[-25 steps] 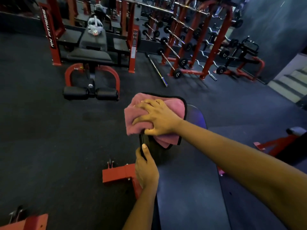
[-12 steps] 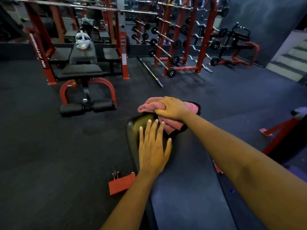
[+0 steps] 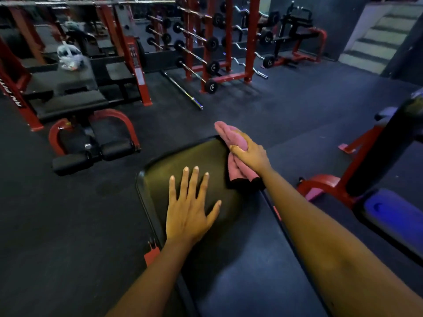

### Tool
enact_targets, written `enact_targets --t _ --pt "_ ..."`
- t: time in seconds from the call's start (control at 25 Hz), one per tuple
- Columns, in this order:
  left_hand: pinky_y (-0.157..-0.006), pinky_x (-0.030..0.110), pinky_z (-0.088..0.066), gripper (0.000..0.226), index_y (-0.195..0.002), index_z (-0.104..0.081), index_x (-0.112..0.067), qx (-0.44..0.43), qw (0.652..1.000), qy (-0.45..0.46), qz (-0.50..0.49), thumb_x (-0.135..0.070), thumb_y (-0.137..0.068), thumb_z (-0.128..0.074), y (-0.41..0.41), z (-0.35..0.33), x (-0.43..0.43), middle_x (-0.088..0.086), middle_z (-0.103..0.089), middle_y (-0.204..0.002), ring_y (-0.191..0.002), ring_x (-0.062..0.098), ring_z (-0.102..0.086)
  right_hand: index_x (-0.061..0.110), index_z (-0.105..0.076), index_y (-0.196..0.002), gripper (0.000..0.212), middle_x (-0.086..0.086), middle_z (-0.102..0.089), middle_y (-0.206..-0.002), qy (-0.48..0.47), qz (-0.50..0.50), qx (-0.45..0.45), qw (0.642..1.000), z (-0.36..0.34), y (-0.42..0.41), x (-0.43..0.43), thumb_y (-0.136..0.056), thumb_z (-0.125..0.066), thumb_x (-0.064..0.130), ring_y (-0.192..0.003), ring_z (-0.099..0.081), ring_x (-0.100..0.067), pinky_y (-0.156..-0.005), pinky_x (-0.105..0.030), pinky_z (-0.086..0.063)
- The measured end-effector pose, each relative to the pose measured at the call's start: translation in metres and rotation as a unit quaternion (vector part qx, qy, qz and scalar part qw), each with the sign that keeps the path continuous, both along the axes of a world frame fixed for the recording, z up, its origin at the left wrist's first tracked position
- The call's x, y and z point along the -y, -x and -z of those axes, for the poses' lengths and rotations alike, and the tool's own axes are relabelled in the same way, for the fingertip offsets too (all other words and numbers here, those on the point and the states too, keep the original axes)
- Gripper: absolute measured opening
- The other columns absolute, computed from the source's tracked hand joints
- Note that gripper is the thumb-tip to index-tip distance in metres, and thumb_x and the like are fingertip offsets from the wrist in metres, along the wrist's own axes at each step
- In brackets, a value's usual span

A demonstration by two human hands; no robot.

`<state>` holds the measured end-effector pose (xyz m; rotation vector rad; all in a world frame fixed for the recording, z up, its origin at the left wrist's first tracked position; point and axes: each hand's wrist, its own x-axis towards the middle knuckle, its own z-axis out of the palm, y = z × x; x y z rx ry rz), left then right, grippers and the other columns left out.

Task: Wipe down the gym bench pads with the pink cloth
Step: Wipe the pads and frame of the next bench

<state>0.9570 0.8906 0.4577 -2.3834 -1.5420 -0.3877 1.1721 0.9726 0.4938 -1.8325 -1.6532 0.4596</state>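
Left hand (image 3: pixel 190 211) lies flat on the bench pad (image 3: pixel 183 156), fingers straight and spread, as it did half a second earlier. Right hand (image 3: pixel 249 154) grips the bunched pink cloth (image 3: pixel 231 133), thumb across it, at the pad's far right edge. The cloth has shifted there from the pad's far end and now drapes over that side.

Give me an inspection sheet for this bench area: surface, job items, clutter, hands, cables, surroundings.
Surface: black bench pad, glossy at its far end.
Job's things: pink cloth, bunched at the pad's far right edge.
Clutter: plastic bag on another bench, far left; barbell lying on the floor.
Grippers: left hand flat on the pad, fingers spread; right hand grips the cloth.
Cables: nothing seen.
Surroundings: red rack holding barbells, stairs at far right.
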Motion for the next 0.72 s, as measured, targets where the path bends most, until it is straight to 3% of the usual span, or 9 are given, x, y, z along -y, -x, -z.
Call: enact_targets --t 0.16,0.52,0.72 --pt "-0.112 0.051 -0.012 0.069 -0.139 -0.042 -0.013 -0.005 1.000 0.006 0.012 -0.056 -0.085 -0.031 0.001 -0.003 0.000 0.014 -0.039 -0.146 -0.138 0.033 -0.031 0.048 -0.027 -0.139 0.062 0.004 -0.051 -0.139 0.007 0.057 -0.052 0.997 0.031 -0.006 0.044 -0.078 -0.039 0.055 -0.123 -0.049 -0.027 -0.106 -0.040 -0.035" --pt "-0.106 0.047 -0.021 0.062 -0.134 -0.047 -0.010 -0.015 0.979 0.066 0.194 -0.047 -0.086 -0.033 -0.047 0.038 0.097 0.013 -0.047 -0.141 -0.132 0.031 -0.041 0.041 -0.035 -0.136 0.063 0.000 -0.054 -0.136 0.041 0.134 -0.080 0.987 0.089 -0.027 0.175 -0.074 -0.043 0.045 -0.119 -0.053 -0.029 -0.099 -0.037 -0.041" --pt "-0.108 0.046 -0.019 0.061 -0.132 -0.050 -0.010 -0.041 0.967 0.095 0.232 -0.046 -0.085 -0.033 -0.079 0.059 0.130 0.013 -0.049 -0.138 -0.131 0.031 -0.042 0.049 -0.033 -0.134 0.062 0.004 -0.055 -0.134 0.085 0.177 -0.090 0.976 0.125 -0.042 0.260 -0.074 -0.046 0.045 -0.115 -0.055 -0.031 -0.094 -0.040 -0.044"
